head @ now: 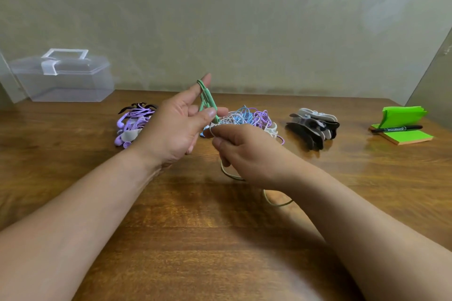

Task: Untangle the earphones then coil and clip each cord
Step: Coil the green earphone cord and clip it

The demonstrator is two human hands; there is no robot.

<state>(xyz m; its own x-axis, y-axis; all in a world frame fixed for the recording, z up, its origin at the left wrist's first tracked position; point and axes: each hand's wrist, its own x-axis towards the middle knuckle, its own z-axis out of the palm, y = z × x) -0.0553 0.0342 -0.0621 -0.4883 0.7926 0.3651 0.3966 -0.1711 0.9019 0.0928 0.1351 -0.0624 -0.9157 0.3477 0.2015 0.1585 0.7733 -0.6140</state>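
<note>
The green cord [206,102] is being coiled just above the table [195,239], looped round the left hand's [168,129] forefinger and thumb and pinched by the right hand [244,151], with the purple sets [134,121] seemingly clipped already and the mixed tangle [252,117] behind being left for later

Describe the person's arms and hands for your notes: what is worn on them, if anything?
Nothing is worn. The left forearm and right forearm are bare, with no sleeve in view up to the frame edge. The left hand and right hand have no gloves, and no watch, bracelet or ring shows. The one thumbnail in view looks short and unpainted.
</note>
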